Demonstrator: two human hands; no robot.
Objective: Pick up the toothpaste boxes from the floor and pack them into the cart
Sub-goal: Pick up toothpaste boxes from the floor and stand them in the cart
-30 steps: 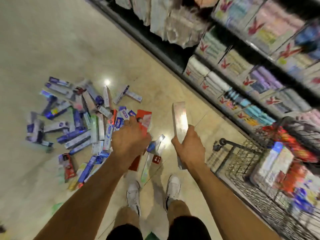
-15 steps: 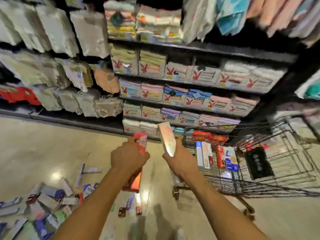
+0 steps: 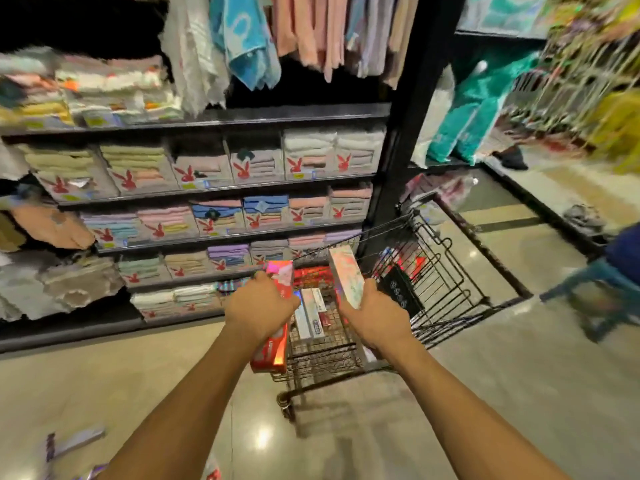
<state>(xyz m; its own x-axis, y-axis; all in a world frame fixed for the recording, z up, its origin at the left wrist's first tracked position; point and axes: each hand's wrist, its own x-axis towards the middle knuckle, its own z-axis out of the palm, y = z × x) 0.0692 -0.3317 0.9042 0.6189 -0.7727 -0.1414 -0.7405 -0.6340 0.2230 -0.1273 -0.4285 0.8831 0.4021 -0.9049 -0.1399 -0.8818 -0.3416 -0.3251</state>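
Observation:
My left hand (image 3: 260,308) grips a long red toothpaste box (image 3: 273,351), held upright over the near left corner of the cart. My right hand (image 3: 375,317) holds a pale silvery toothpaste box (image 3: 347,275), tilted, above the basket. The black wire cart (image 3: 446,271) stands just in front of me against the shelves. Several toothpaste boxes (image 3: 310,315) lie inside it. A few loose boxes (image 3: 74,443) rest on the floor at the bottom left.
Dark shelves with folded towels (image 3: 214,188) fill the wall behind the cart. Hanging towels (image 3: 242,39) are above. A blue stool (image 3: 602,282) stands on the right. A dark pillar (image 3: 408,133) rises behind the cart.
My view has swung right, away from the floor pile toward the cart. Both hands, each still holding its box, have come over the cart's basket.

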